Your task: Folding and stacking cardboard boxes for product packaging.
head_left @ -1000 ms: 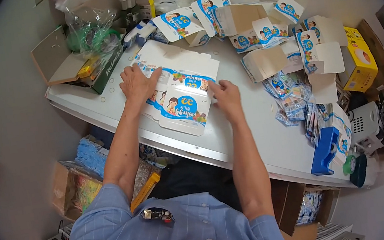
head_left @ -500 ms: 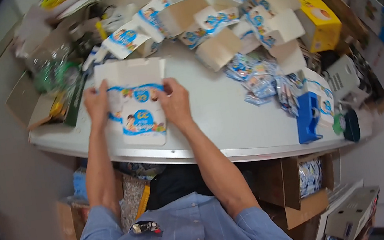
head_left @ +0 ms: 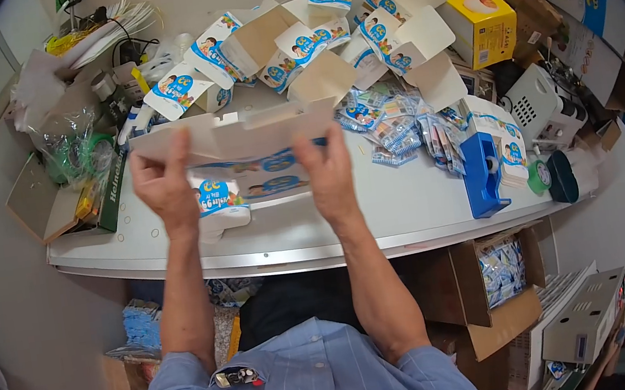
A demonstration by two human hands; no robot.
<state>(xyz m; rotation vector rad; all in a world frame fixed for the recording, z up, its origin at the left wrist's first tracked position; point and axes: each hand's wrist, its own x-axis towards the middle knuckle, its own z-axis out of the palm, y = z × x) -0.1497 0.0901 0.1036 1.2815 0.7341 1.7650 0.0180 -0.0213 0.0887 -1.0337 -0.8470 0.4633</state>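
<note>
A white carton blank [head_left: 249,136] with blue printing is raised off the table and tilted, blurred by motion. My left hand [head_left: 169,202] is closed on its left end, thumb over the near face. At the other end my right hand [head_left: 332,184] grips it the same way, the fingers partly hidden behind the card. Beneath lies another flat carton blank [head_left: 222,216] on the white table [head_left: 395,220], its upper part covered by the held one. Beyond my hands, several opened cartons [head_left: 309,45] with the same print lie heaped.
Small printed sachets [head_left: 390,125] are piled right of my hands. A blue tape dispenser [head_left: 484,180] stands near the front edge, beside a green tape roll [head_left: 538,176]. A yellow box [head_left: 478,15] stands at the back right. At left sits an open green-sided box [head_left: 111,198].
Both hands have lifted the upper carton blank off the one below, tilting it and shifting it to the right. My hands are farther apart, and the head view has shifted slightly.
</note>
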